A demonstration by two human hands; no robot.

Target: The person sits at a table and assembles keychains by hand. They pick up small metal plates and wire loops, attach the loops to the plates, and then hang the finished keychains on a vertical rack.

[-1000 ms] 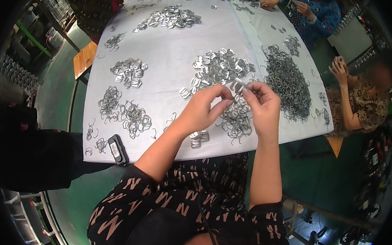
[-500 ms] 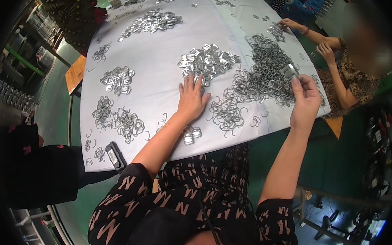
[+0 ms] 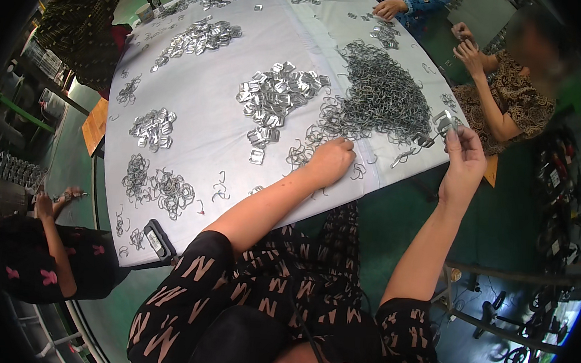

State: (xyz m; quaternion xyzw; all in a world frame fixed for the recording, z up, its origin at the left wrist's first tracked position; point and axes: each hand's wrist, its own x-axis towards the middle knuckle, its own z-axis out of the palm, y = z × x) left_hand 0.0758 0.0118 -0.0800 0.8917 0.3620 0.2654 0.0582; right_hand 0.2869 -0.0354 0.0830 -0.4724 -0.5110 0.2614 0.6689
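Note:
My right hand (image 3: pixel 464 162), raised by the table's right edge, pinches a shiny metal buckle (image 3: pixel 444 120) between thumb and fingers. Close beside it, a few metal pieces (image 3: pixel 424 141) lie near the table edge. My left hand (image 3: pixel 333 162) rests on the table with its fingers curled over the near edge of the curved wire hooks (image 3: pixel 301 152); whether it grips one is hidden. To its left is a heap of flat silver buckles (image 3: pixel 279 94), with several more buckles (image 3: pixel 261 138) in a small cluster. A large pile of grey wire hooks (image 3: pixel 383 97) spreads beyond both hands.
The white-covered table (image 3: pixel 202 103) holds further buckle piles (image 3: pixel 152 130) and hook piles (image 3: pixel 172 193). A dark rectangular device (image 3: pixel 160 241) sits at the near left corner. Co-workers are around the table: one at the right, one at the left, others at the far side.
My left hand has left the buckle heap and moved right and nearer, to the hooks, its fingers now curled. My right hand still holds a buckle. The view has shifted slightly.

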